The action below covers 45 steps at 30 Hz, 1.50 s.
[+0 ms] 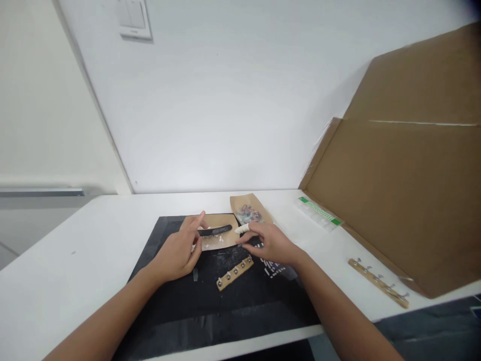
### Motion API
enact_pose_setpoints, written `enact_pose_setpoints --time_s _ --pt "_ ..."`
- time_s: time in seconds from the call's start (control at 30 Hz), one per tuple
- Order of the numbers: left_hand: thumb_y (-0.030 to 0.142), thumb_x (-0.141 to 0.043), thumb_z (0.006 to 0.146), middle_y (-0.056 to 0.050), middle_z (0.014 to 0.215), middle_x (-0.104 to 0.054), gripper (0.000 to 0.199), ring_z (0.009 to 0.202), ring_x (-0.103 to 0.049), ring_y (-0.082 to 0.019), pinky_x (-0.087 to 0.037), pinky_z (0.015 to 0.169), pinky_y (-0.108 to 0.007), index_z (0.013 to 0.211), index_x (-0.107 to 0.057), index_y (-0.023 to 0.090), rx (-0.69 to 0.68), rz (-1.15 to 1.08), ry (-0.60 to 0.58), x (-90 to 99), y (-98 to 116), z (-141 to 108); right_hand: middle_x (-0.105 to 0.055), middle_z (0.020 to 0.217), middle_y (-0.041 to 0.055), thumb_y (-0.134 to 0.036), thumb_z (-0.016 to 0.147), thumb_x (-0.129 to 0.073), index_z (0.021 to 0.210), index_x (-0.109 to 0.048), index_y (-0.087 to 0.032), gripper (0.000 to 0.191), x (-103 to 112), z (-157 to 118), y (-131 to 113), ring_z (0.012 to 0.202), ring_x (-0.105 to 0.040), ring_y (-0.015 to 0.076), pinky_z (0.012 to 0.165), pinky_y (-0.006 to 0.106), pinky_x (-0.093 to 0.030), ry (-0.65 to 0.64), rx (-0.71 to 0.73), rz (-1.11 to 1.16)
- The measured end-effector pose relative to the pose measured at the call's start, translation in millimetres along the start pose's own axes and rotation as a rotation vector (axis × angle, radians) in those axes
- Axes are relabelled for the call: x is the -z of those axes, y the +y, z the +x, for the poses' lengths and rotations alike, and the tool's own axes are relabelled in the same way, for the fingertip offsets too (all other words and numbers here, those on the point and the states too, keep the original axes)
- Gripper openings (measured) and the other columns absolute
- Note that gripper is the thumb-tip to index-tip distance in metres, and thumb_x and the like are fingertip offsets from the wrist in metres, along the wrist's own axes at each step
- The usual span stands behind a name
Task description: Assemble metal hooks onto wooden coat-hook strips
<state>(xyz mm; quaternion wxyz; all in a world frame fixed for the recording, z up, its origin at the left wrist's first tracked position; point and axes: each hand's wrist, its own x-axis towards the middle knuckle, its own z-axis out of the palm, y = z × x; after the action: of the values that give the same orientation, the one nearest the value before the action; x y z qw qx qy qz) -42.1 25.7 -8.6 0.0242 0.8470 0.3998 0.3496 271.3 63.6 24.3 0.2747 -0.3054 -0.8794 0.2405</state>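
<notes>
My left hand (179,253) is over the left part of a kraft paper sheet (210,245), index finger raised, thumb and other fingers curled together; anything between them is too small to make out. A curved black strip-like tool (220,230) extends from behind these fingers across the paper, among small white bits (221,239). My right hand (272,241), with a white finger cot (242,228) on one finger, has its thumb and fingertips nearly together at the paper's right edge. What they pinch, if anything, is unclear. A wooden strip with metal knobs (235,273) lies below on the black mat (180,301).
Behind my right hand is a kraft bag (250,208) with small packed parts. White pieces (274,268) lie partly under my right wrist. A clear box with green labels (319,213), a second knobbed strip (378,282) and a large open cardboard box (406,185) are right.
</notes>
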Motion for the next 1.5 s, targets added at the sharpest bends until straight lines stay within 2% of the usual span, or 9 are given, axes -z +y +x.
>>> enact_pose_setpoints --time_s 0.37,0.53,0.73,0.93,1.07,1.17,1.3,1.4,1.5 --pt "0.016 -0.044 0.101 -0.014 0.131 -0.056 0.073 0.077 -0.064 -0.014 -0.058 0.071 -0.032 0.165 -0.01 0.024 -0.001 -0.02 -0.003 0.4 -0.4 -0.6 -0.085 0.1 0.0023 -0.041 0.097 -0.07 0.086 -0.059 -0.026 0.022 0.5 2.5 11.8 0.093 -0.081 0.0255 0.08 0.039 -0.062 0.175 -0.089 0.17" --pt "0.016 -0.045 0.1 -0.015 0.133 -0.055 0.071 0.077 -0.065 -0.014 -0.058 0.071 -0.032 0.165 -0.015 0.024 -0.011 0.004 -0.011 1.2 -0.7 0.4 -0.083 0.084 0.003 -0.053 0.099 -0.062 0.087 -0.053 -0.027 0.03 1.6 2.5 13.5 0.072 -0.081 0.0258 0.067 0.038 -0.066 0.309 -0.179 0.324" --pt "0.016 -0.046 0.099 -0.014 0.128 -0.059 0.068 0.082 -0.067 -0.015 -0.059 0.072 -0.031 0.162 -0.021 0.022 -0.011 0.01 -0.007 0.5 -1.8 -0.1 -0.08 0.076 0.001 -0.054 0.101 -0.06 0.092 -0.048 -0.027 0.031 5.4 3.6 20.5 0.059 -0.079 0.0232 0.05 0.029 -0.057 0.37 -0.243 0.283" --pt "0.015 -0.046 0.099 -0.014 0.13 -0.057 0.067 0.078 -0.065 -0.013 -0.059 0.072 -0.032 0.161 -0.022 0.023 -0.014 0.011 -0.006 0.1 -1.6 -0.1 -0.079 0.076 0.0007 -0.056 0.101 -0.057 0.096 -0.047 -0.026 0.031 5.6 5.8 18.9 0.055 -0.077 0.022 0.042 0.025 -0.05 0.347 -0.278 0.242" --pt "0.015 -0.047 0.1 -0.014 0.128 -0.057 0.066 0.078 -0.065 -0.014 -0.059 0.072 -0.033 0.161 -0.022 0.023 -0.017 0.012 -0.01 2.3 1.1 1.1 -0.078 0.082 -0.0007 -0.055 0.1 -0.058 0.097 -0.044 -0.027 0.032 5.2 5.9 16.3 0.04 -0.067 0.016 0.037 0.024 -0.043 0.327 -0.291 0.179" --pt "0.015 -0.047 0.099 -0.014 0.13 -0.056 0.065 0.079 -0.065 -0.015 -0.059 0.07 -0.032 0.16 -0.024 0.023 -0.022 0.005 -0.007 3.6 2.7 2.0 -0.073 0.073 -0.0036 -0.056 0.102 -0.054 0.098 -0.043 -0.028 0.03 6.3 3.9 16.2 0.032 -0.058 0.0142 0.032 0.024 -0.034 0.335 -0.3 0.127" --pt "0.015 -0.048 0.099 -0.014 0.129 -0.057 0.063 0.085 -0.066 -0.017 -0.059 0.071 -0.032 0.158 -0.026 0.023 -0.033 0.019 0.003 3.8 2.6 2.0 -0.065 0.061 -0.0054 -0.055 0.107 -0.043 0.103 -0.045 -0.028 0.028 10.4 0.6 18.4 0.037 -0.057 0.0168 0.04 0.027 -0.04 0.363 -0.27 0.07" --pt "0.016 -0.048 0.099 -0.015 0.132 -0.056 0.06 0.087 -0.066 -0.017 -0.059 0.072 -0.032 0.156 -0.03 0.021 -0.026 0.02 -0.006 3.2 1.4 1.0 -0.063 0.061 -0.0041 -0.053 0.109 -0.035 0.101 -0.045 -0.027 0.029 13.3 -0.8 22.4 0.053 -0.063 0.0196 0.057 0.03 -0.048 0.381 -0.214 0.029" --pt "0.016 -0.048 0.099 -0.014 0.127 -0.059 0.057 0.101 -0.067 -0.021 -0.06 0.077 -0.033 0.153 -0.032 0.02 -0.037 0.03 -0.005 2.2 -0.3 0.1 -0.062 0.064 -0.0029 -0.054 0.109 -0.031 0.098 -0.044 -0.026 0.033 14.3 -1.6 29.5 0.06 -0.062 0.0211 0.064 0.032 -0.047 0.386 -0.174 -0.011"
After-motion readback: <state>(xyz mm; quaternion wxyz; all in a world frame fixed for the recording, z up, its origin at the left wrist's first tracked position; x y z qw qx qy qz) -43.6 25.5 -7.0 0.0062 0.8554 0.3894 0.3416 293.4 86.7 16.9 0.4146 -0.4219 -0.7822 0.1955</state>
